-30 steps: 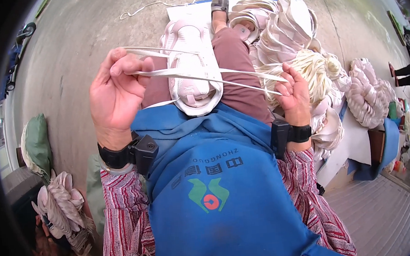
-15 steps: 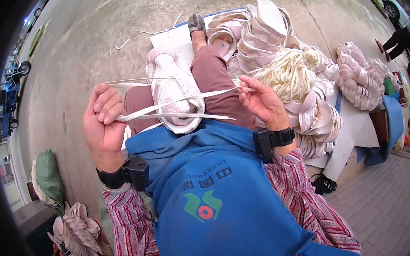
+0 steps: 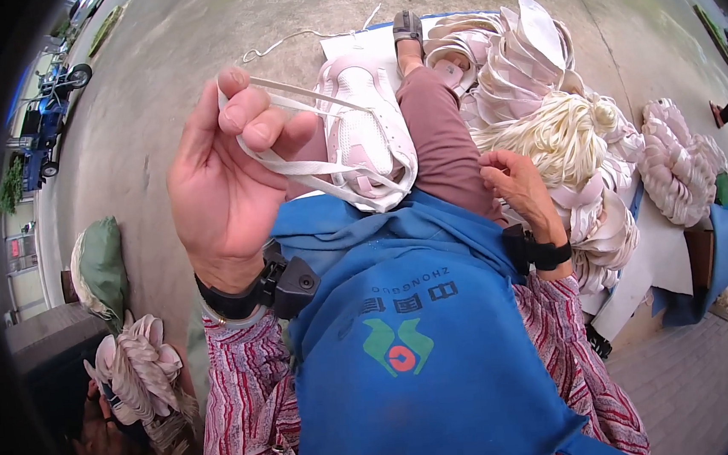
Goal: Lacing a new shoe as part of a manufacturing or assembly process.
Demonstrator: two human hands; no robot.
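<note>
A white and pale pink shoe upper [image 3: 366, 142] lies on my lap, its eyelets threaded with a flat white shoelace [image 3: 312, 168]. Raised to the left of it, my left hand [image 3: 235, 165] has the lace looped over its bent fingers, with strands running back to the upper. My right hand [image 3: 522, 188] is beside my right thigh, close to a bundle of cream laces [image 3: 545, 136]. Its fingers are curled in and no lace shows in them. A blue apron [image 3: 393, 268] covers my lap below the upper.
Stacked white and pink shoe uppers [image 3: 525, 52] rise at the right, with another bundle [image 3: 675, 160] beyond. More uppers [image 3: 140, 365] hang at the lower left, under a green sack [image 3: 102, 265]. A loose lace [image 3: 298, 36] trails on the concrete floor. White sheet material [image 3: 648, 248] lies right.
My left hand has come up and nearer with the lace. My right hand has let the lace go and moved down beside my thigh. The whole view has shifted, so things appear further right.
</note>
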